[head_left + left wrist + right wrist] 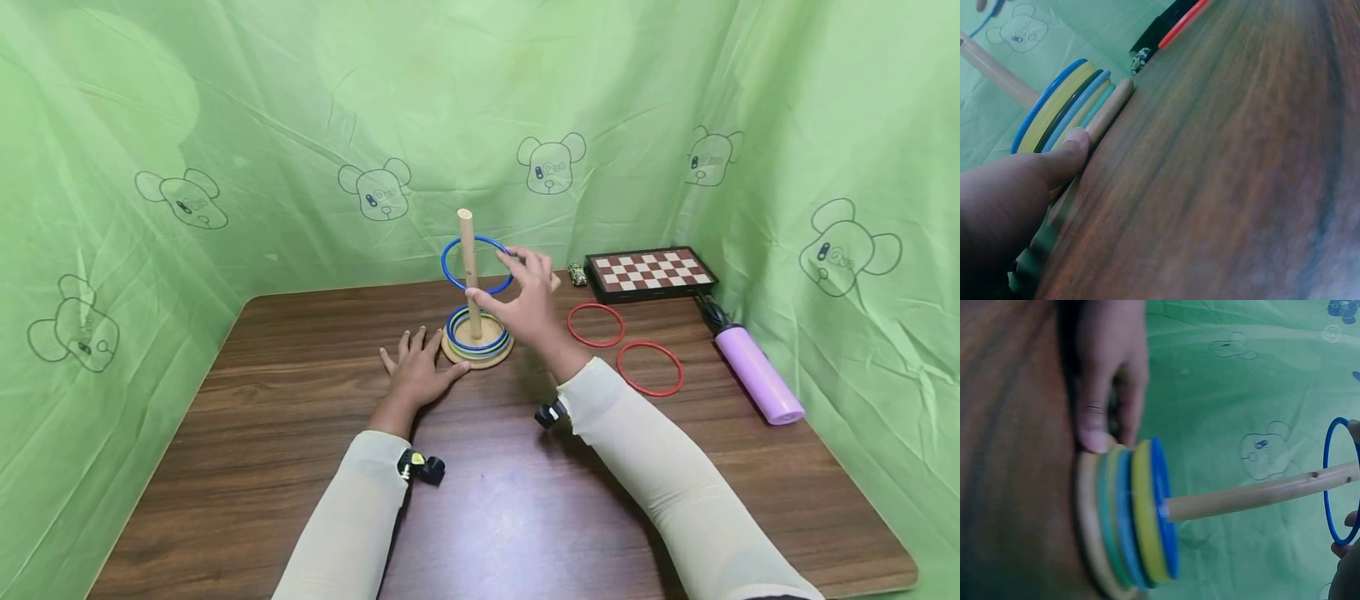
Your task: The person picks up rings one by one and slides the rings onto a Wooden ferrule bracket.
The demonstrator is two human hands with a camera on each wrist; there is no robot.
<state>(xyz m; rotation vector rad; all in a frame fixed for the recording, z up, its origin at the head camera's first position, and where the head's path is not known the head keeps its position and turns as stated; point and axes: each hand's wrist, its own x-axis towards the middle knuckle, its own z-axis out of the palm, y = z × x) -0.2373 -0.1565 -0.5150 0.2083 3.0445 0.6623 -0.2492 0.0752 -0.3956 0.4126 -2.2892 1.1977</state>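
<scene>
My right hand (531, 297) pinches a blue ring (1327, 487) between thumb and fingers, high on the shaft of an upright wooden peg (467, 250). In the right wrist view the peg passes through this ring. Lower down, several rings in blue, yellow, black, light blue and green form a stack (1063, 103) around the peg, on its round wooden base (487, 363). My left hand (417, 377) rests on the table with fingers spread, left of the base. Its thumb (1074, 142) touches the base's near edge.
Two red rings (649, 392) lie on the wooden table (300, 383) to the right. Behind them are a small toy car (577, 275) and a checkered board (652, 272). A purple hand pump (759, 375) lies farther right. Green curtains (450, 100) surround the table's back and sides.
</scene>
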